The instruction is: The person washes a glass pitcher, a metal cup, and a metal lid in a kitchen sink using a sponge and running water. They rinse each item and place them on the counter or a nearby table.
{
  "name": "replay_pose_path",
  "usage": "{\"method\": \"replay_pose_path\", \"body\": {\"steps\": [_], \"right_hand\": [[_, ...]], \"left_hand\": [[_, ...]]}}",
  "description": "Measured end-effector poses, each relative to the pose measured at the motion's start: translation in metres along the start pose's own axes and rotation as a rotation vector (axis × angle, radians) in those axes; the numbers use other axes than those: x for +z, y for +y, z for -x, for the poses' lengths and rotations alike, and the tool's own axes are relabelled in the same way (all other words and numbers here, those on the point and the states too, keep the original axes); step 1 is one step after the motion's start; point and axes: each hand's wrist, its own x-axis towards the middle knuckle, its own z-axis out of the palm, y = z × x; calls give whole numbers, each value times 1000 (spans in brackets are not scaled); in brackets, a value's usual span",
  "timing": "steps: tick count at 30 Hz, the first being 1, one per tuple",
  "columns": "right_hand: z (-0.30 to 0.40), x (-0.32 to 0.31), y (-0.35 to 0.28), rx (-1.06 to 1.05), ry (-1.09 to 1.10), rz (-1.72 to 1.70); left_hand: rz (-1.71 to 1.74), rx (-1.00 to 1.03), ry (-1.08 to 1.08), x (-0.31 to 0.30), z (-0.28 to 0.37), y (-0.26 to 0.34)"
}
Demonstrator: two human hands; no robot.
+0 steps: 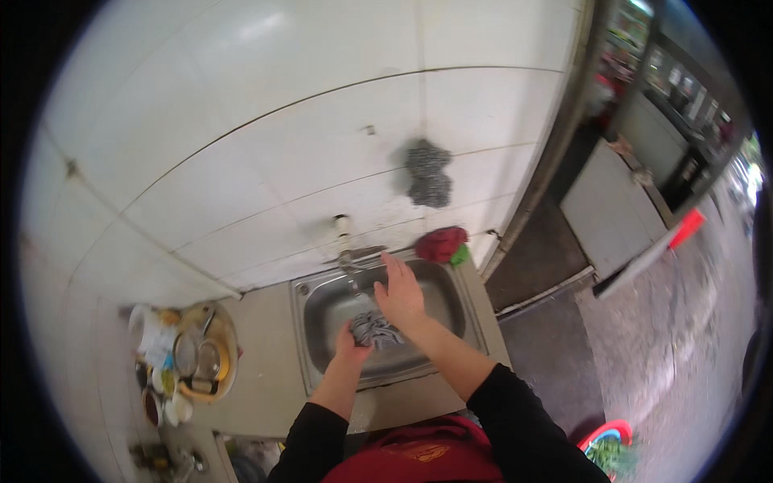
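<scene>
My left hand [352,345] grips a crumpled grey cloth [373,331], its folds bunched over the basin of a stainless steel sink [445,296]. Water runs from a wall tap [345,256] just above the cloth. My right hand [400,294] is raised over the sink to the right of the tap, holding nothing, with thumb and fingers apart. The lower part of the basin is partly hidden by the cloth and my arms.
A red cloth [441,244] and a green one [460,255] lie at the sink's back right corner. A grey cloth [429,173] hangs on the tiled wall. Bowls and utensils fill a large basin [231,368] on the left counter. A red tub [610,430] of greens stands at lower right.
</scene>
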Motion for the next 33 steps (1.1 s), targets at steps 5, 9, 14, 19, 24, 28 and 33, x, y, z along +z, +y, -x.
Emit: {"method": "replay_pose_path", "body": {"steps": [5,9,14,19,24,28,33], "right_hand": [[5,26,-33,-115,-31,142],[30,32,-44,-32,-274,-118],[51,46,24,156,-168,-266],[92,34,-7,318,-188,-369],[115,28,-55,-432,-5,47],[106,15,-47,-276,-88,91],[78,8,-21,-212,-14,37]], "left_hand": [[225,52,36,-47,2,3],[320,86,5,-48,26,-8],[299,44,-201,-10,62,-14],[284,-27,-420,-5,83,-22],[256,-79,-695,-16,52,-33],[148,68,-510,0,42,-49],[71,136,-503,27,23,-62]]}}
